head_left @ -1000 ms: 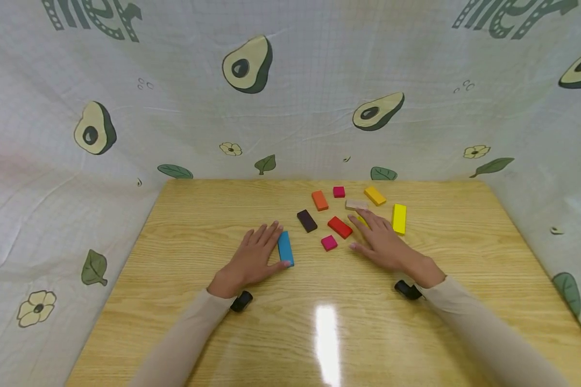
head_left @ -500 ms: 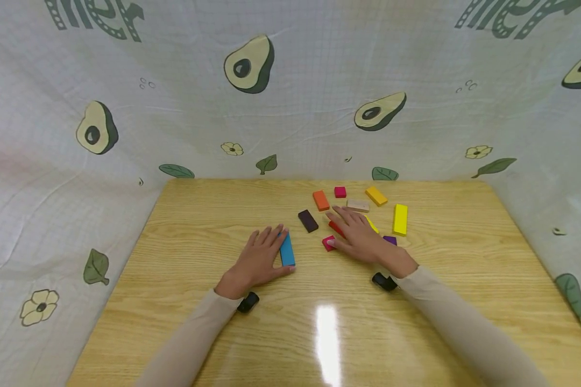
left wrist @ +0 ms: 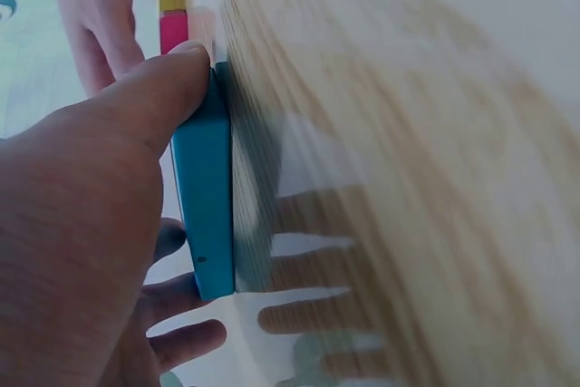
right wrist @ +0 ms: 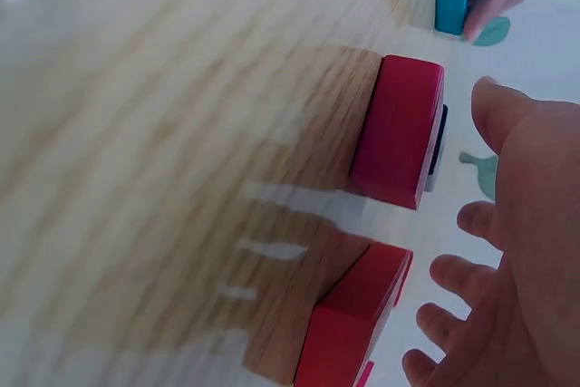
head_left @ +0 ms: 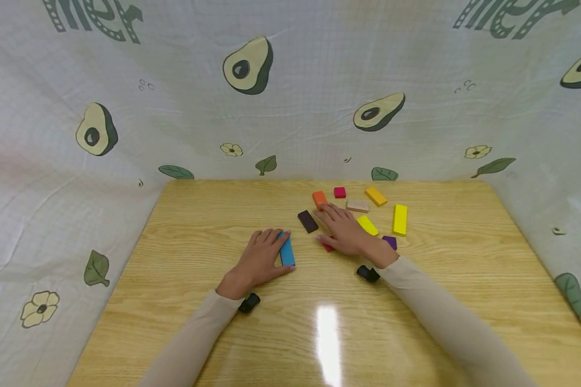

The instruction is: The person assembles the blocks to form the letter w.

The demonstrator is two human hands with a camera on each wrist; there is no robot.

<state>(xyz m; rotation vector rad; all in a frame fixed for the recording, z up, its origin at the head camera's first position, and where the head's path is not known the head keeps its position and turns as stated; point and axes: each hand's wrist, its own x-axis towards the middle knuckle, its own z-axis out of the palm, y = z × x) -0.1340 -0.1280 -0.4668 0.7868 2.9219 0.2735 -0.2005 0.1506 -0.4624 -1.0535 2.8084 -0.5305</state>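
A long blue block (head_left: 287, 252) lies on the wooden table, with my left hand (head_left: 257, 260) spanning it lengthwise. The left thumb is at its near end and the fingertips are at its far end; the left wrist view shows thumb and fingers bracketing the block (left wrist: 204, 188). My right hand (head_left: 345, 232) is over the block group, fingers spread and holding nothing. Beneath it are a pink block (right wrist: 399, 133) and a red block (right wrist: 353, 314), the red one hidden from the head view. The right fingertips overlap an orange block (head_left: 320, 199), close to a dark block (head_left: 307, 221).
Farther back sit a small pink block (head_left: 339, 192), a pale wooden block (head_left: 358, 206) and an amber block (head_left: 376, 196). Two yellow blocks (head_left: 368, 225) and a purple block (head_left: 389, 242) lie right of the right hand. A printed cloth (head_left: 310, 107) hangs behind the table.
My right hand has swept left from the yellow block across the red and pink ones, uncovering the purple block. My left hand has shifted slightly, its thumb now at the blue block's near end.
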